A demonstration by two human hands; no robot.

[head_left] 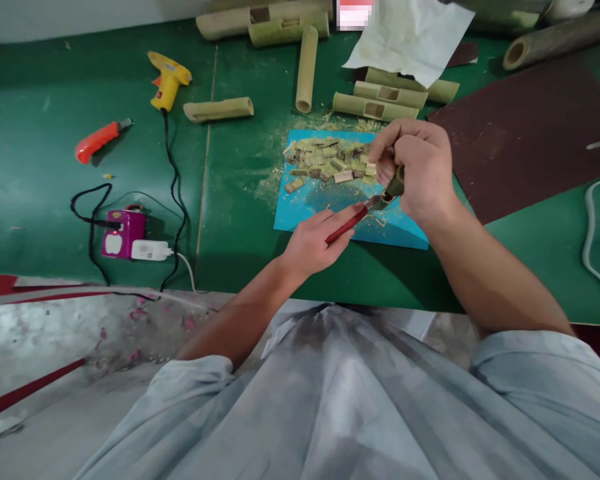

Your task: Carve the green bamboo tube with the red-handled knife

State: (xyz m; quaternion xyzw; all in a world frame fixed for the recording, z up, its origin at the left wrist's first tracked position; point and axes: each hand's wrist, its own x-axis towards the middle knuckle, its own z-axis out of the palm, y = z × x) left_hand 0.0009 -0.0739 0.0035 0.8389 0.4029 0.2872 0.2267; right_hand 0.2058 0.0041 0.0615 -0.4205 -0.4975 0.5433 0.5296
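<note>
Red-handled tool point(347, 225), illegible adapter print point(150, 250)

On the green surface point(237, 200), a hand could pass between the black cord point(176, 179) and the blue sheet point(293, 213). The left hand point(316, 241) and right hand point(423, 165) bar the sheet's near and right sides. Bamboo tubes point(353, 107) block its far side; leftward, the glue gun point(169, 81) and purple box point(134, 230) obstruct.

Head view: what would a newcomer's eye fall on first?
The blue sheet, strewn with bamboo chips, stands out on the green table. Above it, the left hand holds a red-handled tool to a bamboo piece in the right hand. Leftward lie a yellow glue gun and an orange cutter.
</note>
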